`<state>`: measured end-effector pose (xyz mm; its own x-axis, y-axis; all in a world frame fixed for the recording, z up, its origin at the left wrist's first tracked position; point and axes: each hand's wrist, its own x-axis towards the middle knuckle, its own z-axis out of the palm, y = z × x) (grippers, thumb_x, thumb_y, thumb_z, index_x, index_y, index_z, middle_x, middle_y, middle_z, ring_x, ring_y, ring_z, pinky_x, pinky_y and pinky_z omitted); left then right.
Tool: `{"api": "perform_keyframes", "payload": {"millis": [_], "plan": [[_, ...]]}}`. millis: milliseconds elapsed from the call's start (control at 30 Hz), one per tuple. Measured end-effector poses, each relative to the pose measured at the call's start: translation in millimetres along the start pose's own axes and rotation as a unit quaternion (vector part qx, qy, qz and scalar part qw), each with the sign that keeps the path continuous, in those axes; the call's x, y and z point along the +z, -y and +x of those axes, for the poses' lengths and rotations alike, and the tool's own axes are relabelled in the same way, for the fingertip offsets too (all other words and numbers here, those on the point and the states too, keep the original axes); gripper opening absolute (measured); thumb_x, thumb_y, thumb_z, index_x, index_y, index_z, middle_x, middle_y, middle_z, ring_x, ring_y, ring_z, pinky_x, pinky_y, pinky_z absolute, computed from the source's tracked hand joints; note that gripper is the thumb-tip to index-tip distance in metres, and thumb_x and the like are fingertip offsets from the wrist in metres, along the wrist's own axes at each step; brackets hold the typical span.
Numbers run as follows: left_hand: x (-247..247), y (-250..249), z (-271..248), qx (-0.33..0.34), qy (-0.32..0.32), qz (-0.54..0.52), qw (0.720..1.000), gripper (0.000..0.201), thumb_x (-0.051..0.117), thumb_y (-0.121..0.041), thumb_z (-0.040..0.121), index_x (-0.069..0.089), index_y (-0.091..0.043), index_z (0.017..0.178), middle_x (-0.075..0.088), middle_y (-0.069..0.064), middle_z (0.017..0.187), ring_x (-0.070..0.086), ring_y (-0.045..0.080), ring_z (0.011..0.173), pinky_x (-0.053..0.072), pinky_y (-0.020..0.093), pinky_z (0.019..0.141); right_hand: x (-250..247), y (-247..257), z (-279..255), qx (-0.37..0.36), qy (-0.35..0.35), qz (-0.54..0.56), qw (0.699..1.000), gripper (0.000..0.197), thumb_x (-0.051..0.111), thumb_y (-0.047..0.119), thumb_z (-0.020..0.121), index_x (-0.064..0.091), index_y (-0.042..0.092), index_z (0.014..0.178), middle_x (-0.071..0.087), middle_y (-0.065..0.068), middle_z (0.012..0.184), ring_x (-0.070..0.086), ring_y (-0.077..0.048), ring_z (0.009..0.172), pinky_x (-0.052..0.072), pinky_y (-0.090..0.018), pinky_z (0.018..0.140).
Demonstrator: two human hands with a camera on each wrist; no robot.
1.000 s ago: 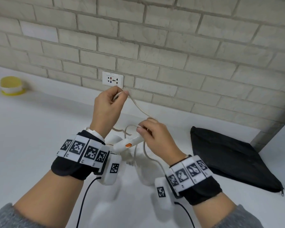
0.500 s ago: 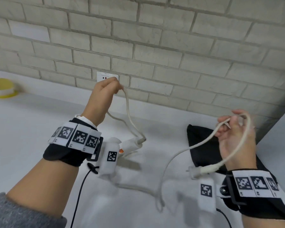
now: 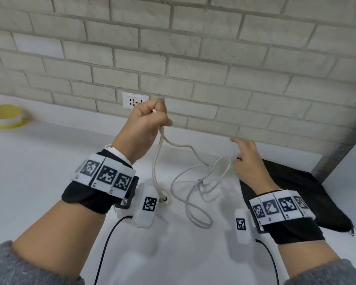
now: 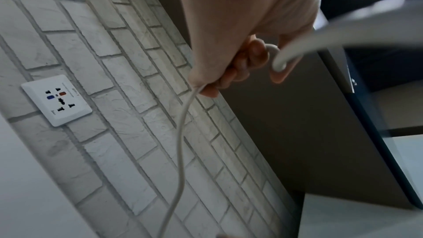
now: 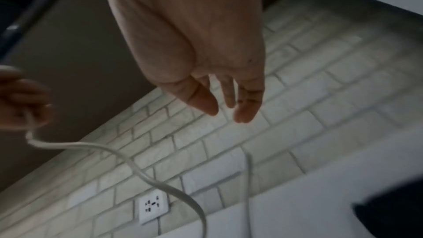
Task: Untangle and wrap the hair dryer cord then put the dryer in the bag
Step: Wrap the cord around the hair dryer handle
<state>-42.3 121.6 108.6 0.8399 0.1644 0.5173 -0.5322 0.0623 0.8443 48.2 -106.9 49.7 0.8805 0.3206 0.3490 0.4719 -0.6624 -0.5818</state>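
My left hand (image 3: 150, 120) is raised in front of the wall and grips the white cord (image 3: 156, 161), which shows curling round its fingers (image 4: 247, 61) in the left wrist view. From there the cord drops to the end of the hair dryer (image 3: 163, 199), most of which is hidden behind my left wrist unit. The rest of the cord lies in loose tangled loops (image 3: 195, 192) on the white counter. My right hand (image 3: 243, 153) hovers beside one loop with straight fingers (image 5: 226, 104) and holds nothing. The black bag (image 3: 296, 192) lies flat at the right.
A white wall socket (image 3: 135, 100) sits in the brick wall just behind my left hand. A yellow cup (image 3: 8, 118) stands at the far left of the counter (image 3: 39, 171). A side wall (image 3: 349, 161) closes off the counter at the right, behind the bag.
My right hand has let go of the cord and plug it held up at the right and has come down and inward. The cord has dropped into loops on the counter. My left hand keeps its grip.
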Motion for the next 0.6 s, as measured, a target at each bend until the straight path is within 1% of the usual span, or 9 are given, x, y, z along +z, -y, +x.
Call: {"api": "perform_keyframes", "payload": {"millis": [67,167,233,300,333,400,433,500,600], "plan": [[8.2,0.9,-4.5,-0.003,0.031,-0.004,1.000,0.028,0.059,-0.007,0.050,0.039,-0.025,0.040,0.033,-0.008,0.052,0.029,0.009,0.055,0.029,0.019,0.062,1.4,25.6,-3.2,-0.080,0.034,0.024,0.996,0.062,0.044,-0.008,0.082,0.036,0.021,0.137,0.035,-0.003,0.141,0.034,-0.020,0.128,0.024,-0.017,0.098],[22.9,3.7,-8.8,-0.007,0.088,0.006,0.996,0.026,0.059,-0.009,0.052,0.042,-0.025,0.042,0.036,-0.007,0.056,0.036,0.008,0.057,0.032,0.023,0.067,4.3,66.6,-8.4,-0.119,0.160,0.264,0.944,0.074,0.059,0.004,0.081,0.023,0.030,0.141,0.039,0.003,0.140,0.033,-0.004,0.131,0.028,-0.009,0.098],[32.5,6.6,-11.2,-0.012,0.125,0.006,0.992,0.027,0.059,-0.008,0.055,0.043,-0.026,0.043,0.041,-0.009,0.057,0.046,0.010,0.058,0.035,0.031,0.064,6.4,77.0,-6.5,-0.118,0.226,0.365,0.895,0.075,0.061,0.009,0.078,0.024,0.023,0.142,0.052,-0.007,0.124,0.051,-0.012,0.116,0.038,-0.019,0.098],[37.9,6.5,-12.2,-0.025,0.142,-0.001,0.990,0.026,0.060,-0.007,0.058,0.044,-0.023,0.045,0.044,-0.002,0.066,0.049,0.022,0.059,0.037,0.035,0.055,1.4,80.2,-2.4,-0.112,0.259,0.402,0.871,0.059,0.059,0.007,0.082,0.035,0.015,0.136,0.056,-0.012,0.095,0.060,-0.018,0.082,0.048,-0.026,0.085],[39.0,6.0,-11.8,-0.028,0.145,0.000,0.989,0.025,0.061,-0.006,0.061,0.045,-0.020,0.048,0.043,0.005,0.074,0.051,0.026,0.061,0.042,0.038,0.053,-1.8,80.4,-0.5,-0.107,0.261,0.395,0.874,0.042,0.055,0.008,0.088,0.043,0.013,0.128,0.056,-0.007,0.079,0.058,-0.016,0.066,0.051,-0.029,0.077],[40.2,6.2,-13.6,-0.026,0.135,0.046,0.989,0.017,0.065,-0.012,0.066,0.048,-0.017,0.064,0.040,0.008,0.086,0.056,0.029,0.071,0.049,0.046,0.065,-4.6,75.8,3.5,-0.081,0.248,0.376,0.889,0.017,0.042,0.015,0.096,0.055,0.015,0.107,0.047,0.002,0.058,0.045,-0.011,0.048,0.049,-0.027,0.059],[40.8,8.0,-15.9,-0.027,0.123,0.076,0.989,0.020,0.066,-0.017,0.067,0.049,-0.018,0.077,0.044,0.005,0.089,0.055,0.027,0.081,0.050,0.043,0.074,-4.5,72.3,5.6,-0.066,0.236,0.373,0.895,0.019,0.038,0.019,0.098,0.056,0.017,0.096,0.041,0.003,0.056,0.039,-0.010,0.045,0.044,-0.025,0.052],[41.8,19.0,-22.6,-0.037,0.087,0.108,0.990,0.041,0.067,-0.030,0.067,0.046,-0.022,0.101,0.048,-0.006,0.099,0.051,0.009,0.096,0.049,0.024,0.081,-4.2,67.0,10.2,-0.050,0.200,0.379,0.902,0.028,0.034,0.023,0.099,0.053,0.019,0.079,0.035,0.002,0.059,0.032,-0.008,0.044,0.033,-0.024,0.047],[44.2,40.8,-40.6,-0.102,0.078,0.139,0.982,0.055,0.062,-0.045,0.069,0.040,-0.030,0.117,0.051,-0.012,0.114,0.052,-0.002,0.106,0.046,0.018,0.092,-8.2,59.3,16.1,-0.039,0.147,0.418,0.896,0.030,0.034,0.021,0.099,0.051,0.022,0.075,0.036,0.000,0.062,0.029,-0.006,0.044,0.026,-0.020,0.043]]}}
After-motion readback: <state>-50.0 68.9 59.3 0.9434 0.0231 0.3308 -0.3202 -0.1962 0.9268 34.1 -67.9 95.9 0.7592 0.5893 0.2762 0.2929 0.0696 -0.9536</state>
